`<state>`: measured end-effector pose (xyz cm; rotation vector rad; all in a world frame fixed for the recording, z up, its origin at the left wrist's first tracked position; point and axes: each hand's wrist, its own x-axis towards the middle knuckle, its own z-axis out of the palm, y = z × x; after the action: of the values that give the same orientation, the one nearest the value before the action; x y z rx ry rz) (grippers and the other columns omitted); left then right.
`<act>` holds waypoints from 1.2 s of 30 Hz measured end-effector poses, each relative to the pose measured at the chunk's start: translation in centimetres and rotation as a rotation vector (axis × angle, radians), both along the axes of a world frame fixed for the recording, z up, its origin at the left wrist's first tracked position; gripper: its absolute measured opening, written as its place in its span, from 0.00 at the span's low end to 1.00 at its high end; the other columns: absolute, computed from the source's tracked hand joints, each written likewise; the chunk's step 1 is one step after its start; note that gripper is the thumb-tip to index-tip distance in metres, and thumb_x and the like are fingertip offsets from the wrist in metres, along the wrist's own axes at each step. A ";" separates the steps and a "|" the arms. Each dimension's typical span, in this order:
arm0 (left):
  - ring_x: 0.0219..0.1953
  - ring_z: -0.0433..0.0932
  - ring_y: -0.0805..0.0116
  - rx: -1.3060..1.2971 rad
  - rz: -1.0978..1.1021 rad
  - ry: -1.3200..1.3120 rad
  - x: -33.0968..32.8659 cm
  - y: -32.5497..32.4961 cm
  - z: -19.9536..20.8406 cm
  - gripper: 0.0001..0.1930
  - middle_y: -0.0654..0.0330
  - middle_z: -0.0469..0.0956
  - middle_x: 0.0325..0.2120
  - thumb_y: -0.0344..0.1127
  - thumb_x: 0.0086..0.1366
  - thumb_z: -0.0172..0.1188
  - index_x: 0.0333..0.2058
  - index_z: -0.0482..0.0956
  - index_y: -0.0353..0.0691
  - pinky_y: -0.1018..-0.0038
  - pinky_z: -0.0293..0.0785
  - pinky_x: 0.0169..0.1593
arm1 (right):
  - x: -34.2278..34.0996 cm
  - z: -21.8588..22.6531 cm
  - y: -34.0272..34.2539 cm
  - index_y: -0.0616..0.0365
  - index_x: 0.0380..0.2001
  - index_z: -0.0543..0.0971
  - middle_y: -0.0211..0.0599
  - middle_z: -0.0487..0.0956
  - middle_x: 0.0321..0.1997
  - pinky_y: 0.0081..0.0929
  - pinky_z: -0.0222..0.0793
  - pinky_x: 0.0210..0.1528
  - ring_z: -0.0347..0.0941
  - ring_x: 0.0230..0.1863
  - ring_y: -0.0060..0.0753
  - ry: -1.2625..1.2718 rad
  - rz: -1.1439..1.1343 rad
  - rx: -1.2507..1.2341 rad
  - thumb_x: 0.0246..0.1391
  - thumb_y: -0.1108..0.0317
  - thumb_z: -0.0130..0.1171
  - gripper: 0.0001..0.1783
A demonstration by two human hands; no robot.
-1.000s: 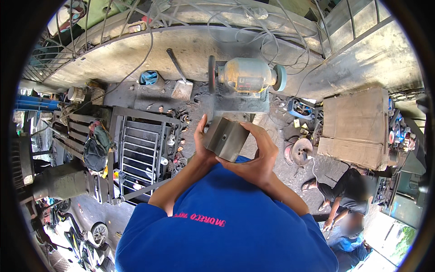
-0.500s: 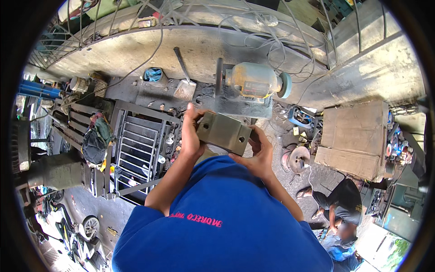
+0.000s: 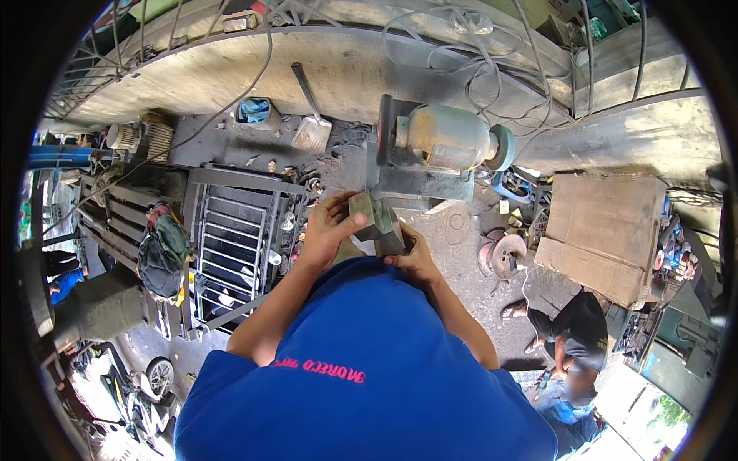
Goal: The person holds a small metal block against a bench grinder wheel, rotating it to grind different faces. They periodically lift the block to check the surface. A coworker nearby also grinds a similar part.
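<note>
Close in front of my body I hold a grey metal block [image 3: 375, 218] between both hands. My left hand [image 3: 327, 229] grips its left end, thumb across the near face and fingers behind it. At the lower right end, my right hand [image 3: 417, 259] is closed round the block's edge. The block is tilted, with a stepped or notched side showing; its underside is hidden. Just beyond it stands a bench grinder [image 3: 447, 138] with a wheel at each end of its motor, apart from the block.
A metal dustpan [image 3: 312, 134] and a bucket [image 3: 259, 114] lie beyond the barred steel frame [image 3: 233, 250] on the left. At right are a cable spool [image 3: 507, 256], a large cardboard box [image 3: 600, 230] and a crouching person [image 3: 580, 338]. Loose cables hang along the far wall.
The block has been turned in my hands: its broad face with two holes no longer shows, and a stepped side does. My hands have come closer together.
</note>
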<state>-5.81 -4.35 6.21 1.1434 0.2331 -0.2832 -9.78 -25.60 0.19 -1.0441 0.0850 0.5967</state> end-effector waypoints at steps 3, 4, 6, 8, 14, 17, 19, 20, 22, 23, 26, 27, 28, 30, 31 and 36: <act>0.54 0.75 0.64 0.032 -0.135 -0.001 1.3 1.2 -1.1 0.39 0.52 0.75 0.51 0.27 0.45 0.78 0.56 0.69 0.29 0.68 0.71 0.59 | 1.1 -0.8 1.0 0.68 0.62 0.67 0.38 0.75 0.56 0.28 0.65 0.61 0.71 0.56 0.30 0.029 -0.017 0.003 0.34 0.73 0.78 0.49; 0.54 0.75 0.64 0.017 -0.152 -0.021 1.7 1.4 -1.5 0.39 0.51 0.75 0.51 0.26 0.44 0.78 0.56 0.69 0.29 0.68 0.71 0.59 | 1.2 -1.0 1.3 0.67 0.62 0.67 0.38 0.75 0.56 0.27 0.66 0.60 0.71 0.55 0.29 0.038 -0.023 -0.008 0.34 0.73 0.78 0.48; 0.54 0.75 0.64 0.044 -0.204 0.017 3.2 1.9 -2.5 0.39 0.51 0.75 0.51 0.25 0.44 0.77 0.56 0.69 0.28 0.68 0.71 0.60 | 1.9 -1.6 2.0 0.67 0.61 0.68 0.38 0.76 0.55 0.26 0.66 0.60 0.72 0.54 0.28 0.050 -0.029 -0.063 0.33 0.73 0.78 0.48; 0.54 0.75 0.64 0.040 -0.252 0.043 4.6 2.3 -3.6 0.39 0.51 0.75 0.51 0.24 0.45 0.77 0.56 0.68 0.27 0.68 0.72 0.60 | 2.4 -2.2 2.6 0.67 0.61 0.68 0.38 0.76 0.54 0.26 0.66 0.60 0.72 0.54 0.28 0.037 -0.008 -0.157 0.33 0.72 0.78 0.48; 0.52 0.76 0.63 -0.007 -0.351 0.174 7.6 3.0 -6.1 0.38 0.48 0.75 0.50 0.23 0.46 0.75 0.56 0.68 0.25 0.68 0.73 0.59 | 2.7 -4.6 5.4 0.64 0.58 0.69 0.39 0.78 0.49 0.27 0.68 0.56 0.74 0.50 0.29 0.049 -0.155 -0.381 0.39 0.64 0.77 0.42; 0.50 0.78 0.65 0.126 -0.326 0.127 8.8 2.7 -6.6 0.35 0.49 0.78 0.48 0.25 0.48 0.75 0.54 0.70 0.24 0.69 0.74 0.57 | 3.8 -6.0 6.8 0.64 0.57 0.69 0.37 0.79 0.46 0.25 0.68 0.54 0.74 0.49 0.28 0.103 -0.302 -0.468 0.46 0.60 0.75 0.38; 0.48 0.78 0.65 0.130 -0.372 0.074 10.0 2.1 -7.2 0.33 0.49 0.79 0.46 0.26 0.49 0.74 0.53 0.71 0.24 0.69 0.74 0.56 | 4.7 -6.6 6.5 0.71 0.58 0.65 0.44 0.79 0.48 0.29 0.69 0.54 0.75 0.49 0.32 0.146 -0.301 -0.398 0.43 0.54 0.77 0.47; 0.48 0.79 0.66 0.116 -0.380 0.067 10.0 1.8 -7.3 0.32 0.49 0.79 0.45 0.27 0.50 0.74 0.52 0.72 0.24 0.69 0.75 0.55 | 4.9 -6.7 6.3 0.75 0.59 0.64 0.48 0.79 0.49 0.31 0.70 0.54 0.75 0.49 0.35 0.176 -0.288 -0.369 0.41 0.51 0.77 0.51; 0.47 0.79 0.66 0.119 -0.340 0.104 10.2 1.3 -7.8 0.29 0.50 0.80 0.44 0.26 0.51 0.73 0.52 0.73 0.24 0.71 0.75 0.53 | 5.5 -7.1 5.9 0.73 0.60 0.64 0.47 0.78 0.49 0.31 0.70 0.54 0.75 0.49 0.34 0.245 -0.242 -0.384 0.40 0.59 0.76 0.48; 0.47 0.79 0.66 0.096 -0.333 0.137 10.1 1.2 -7.9 0.29 0.50 0.80 0.45 0.26 0.52 0.72 0.52 0.73 0.24 0.71 0.75 0.53 | 5.2 -7.1 6.1 0.72 0.60 0.64 0.47 0.78 0.49 0.30 0.70 0.54 0.75 0.49 0.34 0.253 -0.232 -0.413 0.40 0.61 0.75 0.47; 0.47 0.79 0.67 0.079 -0.326 0.149 9.7 1.5 -8.1 0.29 0.51 0.80 0.45 0.25 0.52 0.72 0.53 0.72 0.24 0.72 0.75 0.52 | 4.6 -6.9 7.0 0.73 0.63 0.61 0.52 0.77 0.52 0.31 0.70 0.55 0.75 0.52 0.40 0.267 -0.276 -0.559 0.36 0.65 0.72 0.51; 0.47 0.79 0.67 0.066 -0.328 0.153 9.6 1.6 -8.2 0.29 0.51 0.80 0.45 0.25 0.52 0.72 0.53 0.72 0.24 0.72 0.75 0.52 | 4.5 -6.7 7.0 0.72 0.63 0.61 0.52 0.78 0.51 0.30 0.71 0.54 0.76 0.51 0.40 0.248 -0.300 -0.633 0.36 0.67 0.72 0.50; 0.46 0.79 0.67 0.040 -0.328 0.139 9.8 1.5 -8.2 0.29 0.52 0.80 0.45 0.25 0.52 0.71 0.53 0.72 0.24 0.72 0.75 0.52 | 4.7 -6.4 6.9 0.71 0.63 0.61 0.51 0.78 0.50 0.30 0.72 0.53 0.77 0.51 0.40 0.273 -0.327 -0.734 0.36 0.69 0.73 0.50; 0.46 0.78 0.68 0.005 -0.323 0.177 9.9 1.6 -8.2 0.28 0.53 0.80 0.45 0.25 0.52 0.71 0.52 0.73 0.25 0.72 0.74 0.53 | 4.6 -5.4 6.6 0.79 0.65 0.56 0.64 0.73 0.57 0.31 0.66 0.60 0.72 0.58 0.50 0.279 -0.268 -0.763 0.31 0.60 0.71 0.59; 0.46 0.78 0.68 -0.005 -0.317 0.208 10.0 1.6 -8.1 0.28 0.54 0.80 0.45 0.25 0.52 0.71 0.52 0.73 0.25 0.72 0.74 0.53 | 4.9 -4.9 6.8 0.79 0.64 0.56 0.64 0.73 0.56 0.32 0.67 0.60 0.72 0.57 0.49 0.271 -0.277 -0.781 0.32 0.60 0.71 0.58; 0.46 0.78 0.68 -0.020 -0.317 0.138 11.1 1.9 -7.5 0.26 0.55 0.80 0.45 0.27 0.54 0.70 0.51 0.74 0.27 0.72 0.72 0.54 | 6.6 -3.5 7.9 0.80 0.63 0.58 0.62 0.75 0.52 0.32 0.68 0.57 0.74 0.54 0.49 0.262 -0.349 -0.694 0.31 0.61 0.70 0.56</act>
<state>5.24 -2.45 -1.29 1.1412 0.1696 -0.6447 -3.22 -17.70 -3.27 -1.5695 0.7308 0.3813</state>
